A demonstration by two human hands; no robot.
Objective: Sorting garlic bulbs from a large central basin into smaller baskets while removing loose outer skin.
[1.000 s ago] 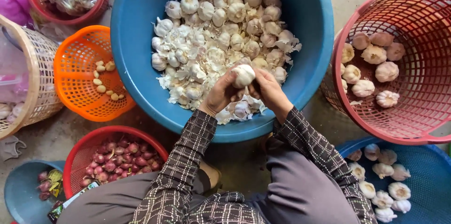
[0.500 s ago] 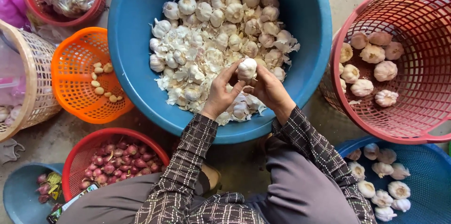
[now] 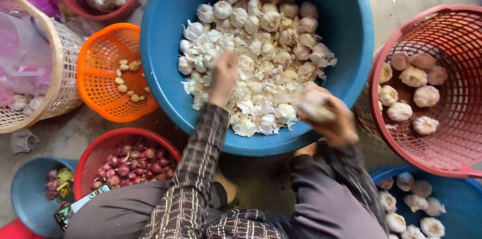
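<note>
Now sorting garlic: right hand [image 3: 335,124] clenched on bulb [image 3: 316,106], 4 o'clock of blue tub [image 3: 160,68]; left hand [image 3: 224,74] in pile, grip can't tell. Next prob needs carry to red basket [image 3: 452,33], 3 o'clock.

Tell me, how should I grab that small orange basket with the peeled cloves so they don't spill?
Probably best to hold the small orange basket by its rim, one hand on each opposite side, coming straight down from above. It sits upright and open on the ground, its mesh walls flare outward to a firmer-looking edge, and the loose cloves lie at the bottom, so lifting it level should keep them inside.
</note>
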